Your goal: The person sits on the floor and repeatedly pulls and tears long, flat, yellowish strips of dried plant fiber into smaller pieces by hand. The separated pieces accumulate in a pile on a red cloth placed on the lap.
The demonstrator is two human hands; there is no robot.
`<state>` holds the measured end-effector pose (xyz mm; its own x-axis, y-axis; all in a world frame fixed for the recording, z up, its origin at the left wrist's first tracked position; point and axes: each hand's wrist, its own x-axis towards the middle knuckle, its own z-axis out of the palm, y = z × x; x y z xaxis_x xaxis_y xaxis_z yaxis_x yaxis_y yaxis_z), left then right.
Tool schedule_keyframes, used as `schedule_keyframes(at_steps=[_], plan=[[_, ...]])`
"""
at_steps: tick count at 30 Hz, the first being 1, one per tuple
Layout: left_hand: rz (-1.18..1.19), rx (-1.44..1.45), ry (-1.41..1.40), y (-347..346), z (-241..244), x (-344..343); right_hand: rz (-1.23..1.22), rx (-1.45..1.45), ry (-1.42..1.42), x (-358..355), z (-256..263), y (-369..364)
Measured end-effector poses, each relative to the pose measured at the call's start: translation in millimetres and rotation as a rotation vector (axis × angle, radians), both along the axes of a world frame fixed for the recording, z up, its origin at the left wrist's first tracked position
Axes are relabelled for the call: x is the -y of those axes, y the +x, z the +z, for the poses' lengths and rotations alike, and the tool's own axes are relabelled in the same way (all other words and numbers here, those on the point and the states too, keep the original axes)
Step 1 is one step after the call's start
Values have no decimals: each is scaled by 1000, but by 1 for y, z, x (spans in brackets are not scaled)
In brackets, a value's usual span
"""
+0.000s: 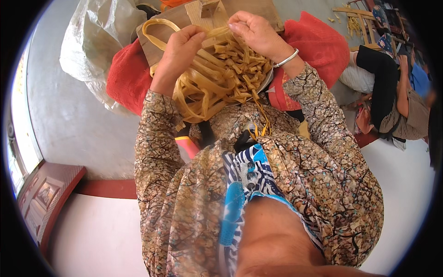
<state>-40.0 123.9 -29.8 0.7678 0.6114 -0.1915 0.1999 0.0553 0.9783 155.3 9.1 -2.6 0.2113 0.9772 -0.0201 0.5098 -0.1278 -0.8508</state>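
Between both hands runs a yellowish-tan strip (218, 32), apparently of dried plant material. My left hand (183, 46) pinches it between thumb and forefinger. At its other end, my right hand (254, 33), with a silver bangle (286, 59) at the wrist, grips it with the fingertips. Long looped strips (193, 90) hang below my left hand and over the lap. Beneath my right hand, many short cut or knotted pieces (244, 65) are heaped in a pale dish (267, 81), whose rim shows at the right. The pile hides most of the dish.
Beyond the hands stands a wooden board (162, 29) with a wooden block (207, 12) on it. Red towels (313, 46) drape either side. A translucent plastic bag (97, 45) lies at left. Another seated person (384, 90) and a wooden chair (363, 27) are at right.
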Motion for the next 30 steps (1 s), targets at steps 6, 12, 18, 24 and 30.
schedule_keyframes(at_steps=[6, 12, 18, 24, 30], plan=[[97, -68, 24, 10, -4, -7, -31, 148, 52, -14, -22, 5], [229, -295, 553, 15, -32, -12, 46, 873, 96, 7, -29, 18], [154, 47, -47, 11, 25, 41, -22, 656, 665, -5, 20, -41], [-20, -9, 36, -13, 54, 48, -53, 233, 201, 5, 20, -37], [-10, 200, -110, -23, 73, 50, 391, -742, -105, 64, 101, -92]])
